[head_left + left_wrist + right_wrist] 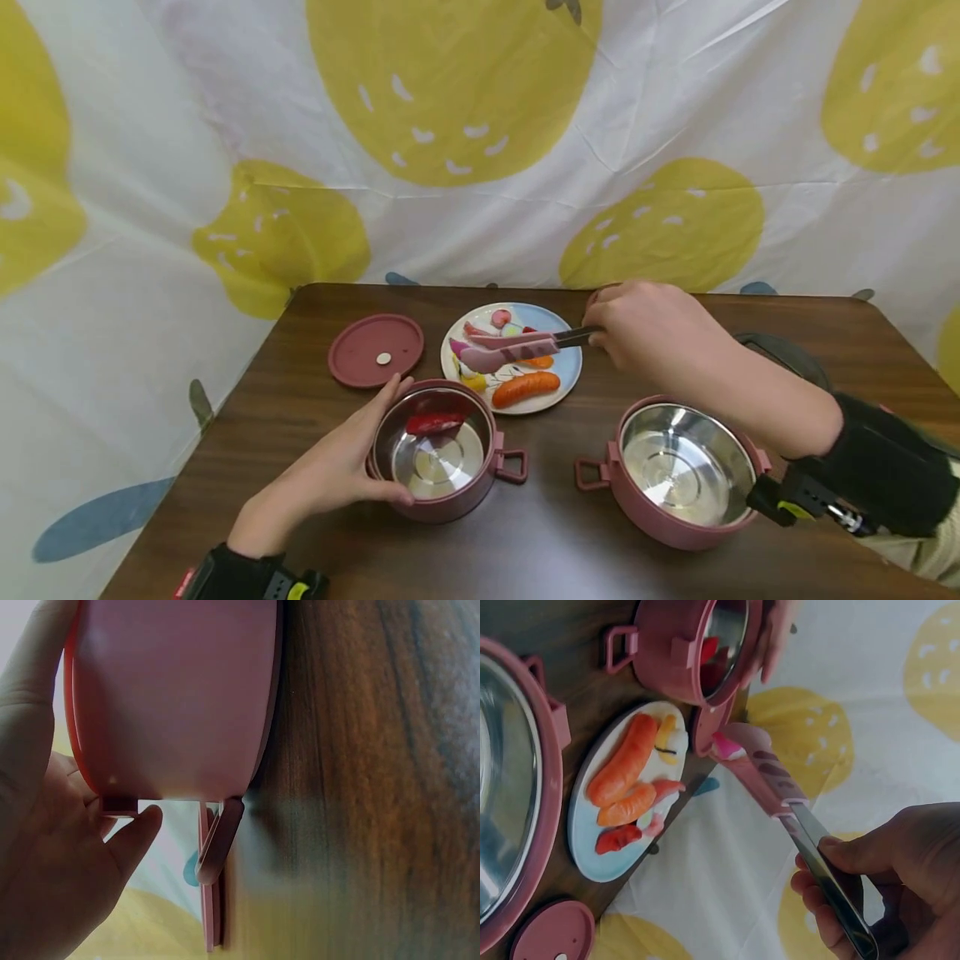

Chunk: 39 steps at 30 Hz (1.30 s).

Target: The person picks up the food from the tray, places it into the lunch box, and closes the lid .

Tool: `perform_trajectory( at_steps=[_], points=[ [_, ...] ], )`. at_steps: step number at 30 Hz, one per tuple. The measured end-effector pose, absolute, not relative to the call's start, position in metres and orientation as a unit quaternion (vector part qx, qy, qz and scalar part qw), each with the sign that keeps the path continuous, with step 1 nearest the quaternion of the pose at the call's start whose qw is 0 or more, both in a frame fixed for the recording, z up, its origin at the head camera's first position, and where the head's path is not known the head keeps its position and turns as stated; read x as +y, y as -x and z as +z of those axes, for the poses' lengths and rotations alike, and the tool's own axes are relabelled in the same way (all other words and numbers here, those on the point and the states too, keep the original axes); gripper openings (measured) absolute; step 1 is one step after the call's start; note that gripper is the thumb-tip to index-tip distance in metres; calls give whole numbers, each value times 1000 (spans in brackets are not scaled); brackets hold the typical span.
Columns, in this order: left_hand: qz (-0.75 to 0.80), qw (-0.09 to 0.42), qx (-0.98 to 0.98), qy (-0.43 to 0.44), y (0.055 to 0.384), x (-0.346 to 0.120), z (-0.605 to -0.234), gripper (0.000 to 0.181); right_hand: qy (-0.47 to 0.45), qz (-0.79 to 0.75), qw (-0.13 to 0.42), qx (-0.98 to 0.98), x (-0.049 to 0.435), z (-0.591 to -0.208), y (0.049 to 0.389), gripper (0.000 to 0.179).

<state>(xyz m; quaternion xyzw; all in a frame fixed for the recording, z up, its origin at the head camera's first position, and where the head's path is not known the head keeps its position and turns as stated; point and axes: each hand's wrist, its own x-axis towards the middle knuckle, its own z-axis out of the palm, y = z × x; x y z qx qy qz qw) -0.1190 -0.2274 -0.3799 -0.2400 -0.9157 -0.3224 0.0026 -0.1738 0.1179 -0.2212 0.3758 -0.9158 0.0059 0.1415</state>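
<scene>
My left hand point(352, 458) holds the left pink pot point(468, 493) from the side, thumb near the front and fingers at the back of the rim. Inside that pot lies a red food piece point(435, 423). My right hand point(652, 321) grips a pair of tongs point(517, 350) with pink tips and metal arms. Between the tips, a magenta and white piece point(727, 747) shows in the right wrist view. Below the tongs is a plate point(567, 367) bearing an orange sausage-shaped piece point(525, 389) and several other small play-food pieces.
A second pink pot point(660, 521) with a steel inside stands under my right forearm. One round pink lid point(360, 350) lies behind the left pot; another lid point(555, 930) shows in the right wrist view. A patterned cloth point(480, 225) hangs behind the wooden table point(551, 517).
</scene>
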Motion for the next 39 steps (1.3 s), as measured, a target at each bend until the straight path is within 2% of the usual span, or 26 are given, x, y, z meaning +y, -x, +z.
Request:
perform_trajectory(
  at_steps=[9, 20, 30, 39],
  points=[
    [-324, 4, -915, 242, 119, -227, -381, 131, -419, 14, 149, -895, 109, -223, 152, 6],
    [-325, 12, -912, 249, 119, -227, -383, 131, -521, -71, 206, -825, 92, -251, 143, 11],
    [-328, 13, -912, 247, 121, -226, -384, 131, -536, -129, 252, -795, 85, -267, 147, 10],
    [-327, 5, -916, 233, 119, -228, -383, 130, -537, -151, 270, -785, 79, -274, 150, 8]
  ],
)
